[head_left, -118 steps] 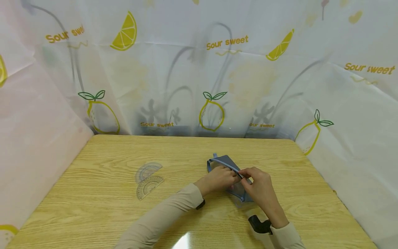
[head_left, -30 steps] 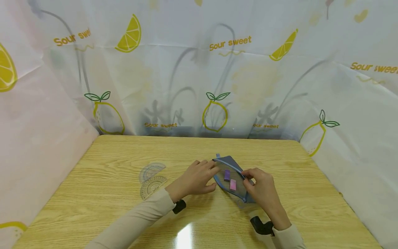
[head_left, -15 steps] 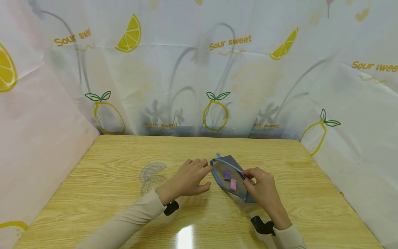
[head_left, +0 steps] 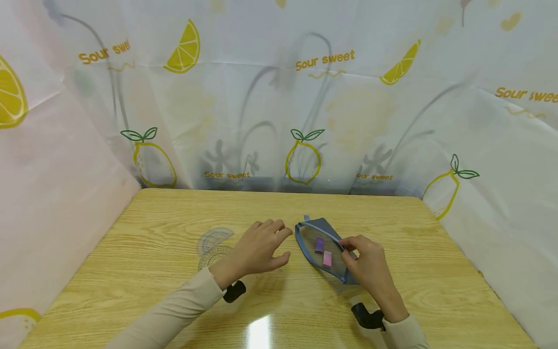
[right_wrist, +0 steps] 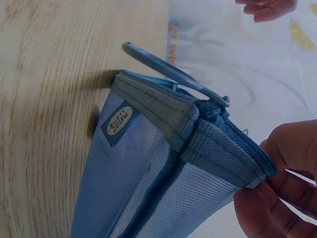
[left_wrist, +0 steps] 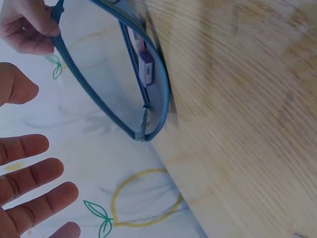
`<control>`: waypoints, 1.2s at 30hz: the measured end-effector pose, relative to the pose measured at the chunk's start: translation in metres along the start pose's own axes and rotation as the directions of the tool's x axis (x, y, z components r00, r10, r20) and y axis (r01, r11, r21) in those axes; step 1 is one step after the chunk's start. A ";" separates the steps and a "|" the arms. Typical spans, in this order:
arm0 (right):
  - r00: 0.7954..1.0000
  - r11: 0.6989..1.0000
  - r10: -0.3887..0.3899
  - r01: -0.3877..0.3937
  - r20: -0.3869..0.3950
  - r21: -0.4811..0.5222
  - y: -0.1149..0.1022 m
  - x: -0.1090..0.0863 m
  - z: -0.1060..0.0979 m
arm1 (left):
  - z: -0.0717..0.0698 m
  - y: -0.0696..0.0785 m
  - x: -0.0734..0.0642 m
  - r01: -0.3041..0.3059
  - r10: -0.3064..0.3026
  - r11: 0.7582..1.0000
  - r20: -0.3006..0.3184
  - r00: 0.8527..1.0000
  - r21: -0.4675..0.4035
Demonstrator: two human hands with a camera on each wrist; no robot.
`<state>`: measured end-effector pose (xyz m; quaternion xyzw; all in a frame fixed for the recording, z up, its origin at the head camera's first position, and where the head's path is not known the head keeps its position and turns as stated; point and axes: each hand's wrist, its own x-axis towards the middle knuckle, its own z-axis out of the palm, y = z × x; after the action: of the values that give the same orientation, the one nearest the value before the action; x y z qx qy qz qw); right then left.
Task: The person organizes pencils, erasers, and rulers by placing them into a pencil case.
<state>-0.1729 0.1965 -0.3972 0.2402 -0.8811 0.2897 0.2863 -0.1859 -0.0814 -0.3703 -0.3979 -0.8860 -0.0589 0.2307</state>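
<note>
A blue mesh zipper pouch (head_left: 310, 252) lies on the table with its mouth spread wide. Inside it are a purple block (head_left: 319, 245) and a pink block (head_left: 327, 259), their kind too small to tell. My right hand (head_left: 367, 261) pinches the pouch's far zipper edge between thumb and fingers; the right wrist view shows this grip and the zipper pull ring (right_wrist: 173, 73). To the left of the pouch, my left hand (head_left: 257, 249) hovers apart from it, fingers spread and holding nothing. In the left wrist view its fingers (left_wrist: 39, 198) are loosely extended.
Two clear protractors lie on the table left of the left hand, the upper protractor (head_left: 213, 240) and the lower protractor (head_left: 213, 257), partly covered by the forearm. A lemon-printed curtain (head_left: 261, 97) surrounds the wooden table (head_left: 174, 208) at its back and sides.
My left hand has come out of the pouch and moved left, away from it. The purple and pink blocks now show inside. The right hand keeps its hold on the edge.
</note>
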 end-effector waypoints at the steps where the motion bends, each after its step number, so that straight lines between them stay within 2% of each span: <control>1: 1.000 1.000 0.001 -0.001 0.001 0.001 0.000 0.000 0.000 | -0.002 -0.001 -0.001 0.005 -0.005 1.000 -0.009 1.000 -0.001; 21: 1.000 1.000 0.002 -0.002 -0.004 0.011 0.002 -0.001 0.000 | -0.019 -0.016 -0.024 0.086 -0.088 0.996 -0.069 0.994 -0.027; 36: 1.000 1.000 -0.003 0.003 -0.003 0.010 0.003 -0.001 -0.001 | -0.033 -0.031 -0.038 0.178 -0.189 0.980 -0.142 0.972 -0.088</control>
<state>-0.1735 0.1998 -0.3988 0.2423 -0.8790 0.2939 0.2870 -0.1745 -0.1378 -0.3558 -0.3170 -0.8964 -0.1427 0.2749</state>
